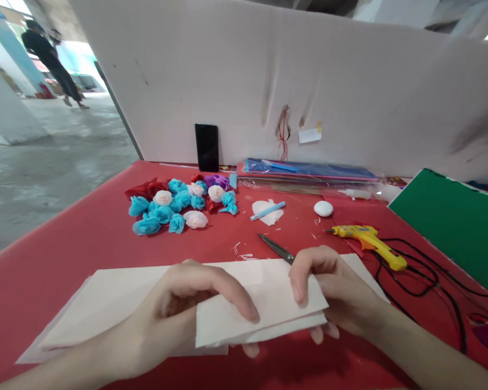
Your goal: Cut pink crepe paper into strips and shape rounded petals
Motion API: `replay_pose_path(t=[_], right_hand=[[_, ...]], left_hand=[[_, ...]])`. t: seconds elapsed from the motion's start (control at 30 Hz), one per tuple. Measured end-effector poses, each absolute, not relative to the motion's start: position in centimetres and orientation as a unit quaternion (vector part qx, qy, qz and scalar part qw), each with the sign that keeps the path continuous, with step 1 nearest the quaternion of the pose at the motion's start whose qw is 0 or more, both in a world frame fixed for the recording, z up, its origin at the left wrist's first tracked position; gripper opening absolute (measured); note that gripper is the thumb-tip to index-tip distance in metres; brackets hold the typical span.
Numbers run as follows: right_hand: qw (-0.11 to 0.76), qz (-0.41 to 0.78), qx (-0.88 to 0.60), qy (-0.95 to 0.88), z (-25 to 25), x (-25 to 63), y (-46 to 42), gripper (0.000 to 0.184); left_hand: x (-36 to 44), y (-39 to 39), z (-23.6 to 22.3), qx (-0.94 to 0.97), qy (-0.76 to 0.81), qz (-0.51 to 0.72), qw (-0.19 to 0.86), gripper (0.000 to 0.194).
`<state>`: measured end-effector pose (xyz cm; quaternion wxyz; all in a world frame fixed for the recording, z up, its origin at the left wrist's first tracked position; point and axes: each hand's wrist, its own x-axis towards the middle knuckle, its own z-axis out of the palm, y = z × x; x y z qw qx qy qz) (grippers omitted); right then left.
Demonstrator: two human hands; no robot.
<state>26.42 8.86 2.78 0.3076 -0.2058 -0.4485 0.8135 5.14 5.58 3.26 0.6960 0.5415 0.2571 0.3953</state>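
A folded piece of white paper (278,309) is held between my two hands above the near part of the red table. My left hand (195,303) grips its left end, thumb on top and fingers underneath. At the right end, my right hand (333,292) pinches it the same way, with fingertips showing below. Larger white sheets (117,298) lie flat under and behind my hands. Just beyond my right hand a pair of scissors (277,248) points away to the left, its handles hidden behind that hand.
Blue, pink, red and purple paper flowers (174,203) cluster at the left. A phone (207,147) leans on the white partition. A pen (267,211) rests on paper scraps. A white egg-shaped piece (323,208), a yellow glue gun (368,244) with black cord and a green board (451,227) stand rightward.
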Motion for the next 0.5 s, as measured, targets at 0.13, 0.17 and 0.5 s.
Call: replay_pose_path(t=[0.13,0.17,0.5], right_hand=[[0.305,0.824,-0.196,-0.436,2.72,26.3,8.82,0.017],[0.303,0.827,-0.194,-0.432,2.71,26.28,8.83,0.017],[0.32,0.818,-0.171,-0.446,2.35,26.47,9.28,0.025]], left_hand=[[5.07,5.63,3.57,0.587,0.247,0.405,0.656,0.031],[5.02,5.65,3.64,0.605,0.246,0.406,0.639,0.036],[5.24,5.72,3.1,0.658,0.213,0.438,0.574,0.028]])
